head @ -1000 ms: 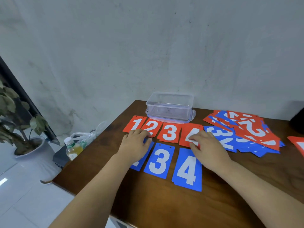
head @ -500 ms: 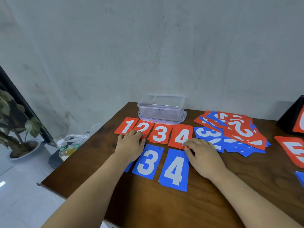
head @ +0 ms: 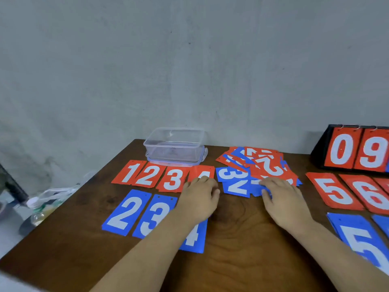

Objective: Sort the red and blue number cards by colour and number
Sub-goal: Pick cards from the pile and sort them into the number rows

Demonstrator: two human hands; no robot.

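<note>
Left hand [head: 200,199] palm-down, fingers relaxed, tips resting on the near edge of the red 4 card [head: 202,171]; nothing gripped. Blue 4 card [head: 194,239] sits under its wrist and forearm, mostly covered.

Right hand [head: 284,203] well apart from the left, bare table [head: 242,239] between them. Its fingertips touch the near blue cards of the mixed pile [head: 263,163]. Can't tell if it pinches one or just rests on it.

Relative to left hand:
- outward of the fingers, a red row: red 3 [head: 171,179] just beside the red 4, then red 2 [head: 147,174], then red 1 [head: 130,172]
- outward of the wrist: blue 3 [head: 155,216], then blue 2 [head: 126,212]
- beyond the fingertips: clear box [head: 174,146], touching the far edges of red 2 and red 3

Relative to right hand:
- pile spreads beyond the fingertips, red and blue overlapping
- outward: red 5 [head: 334,192], red 6 [head: 370,192]
- outward of the forearm: blue 5 [head: 362,239]
- far outward corner: flip scoreboard [head: 355,150] showing 0 and 9
</note>
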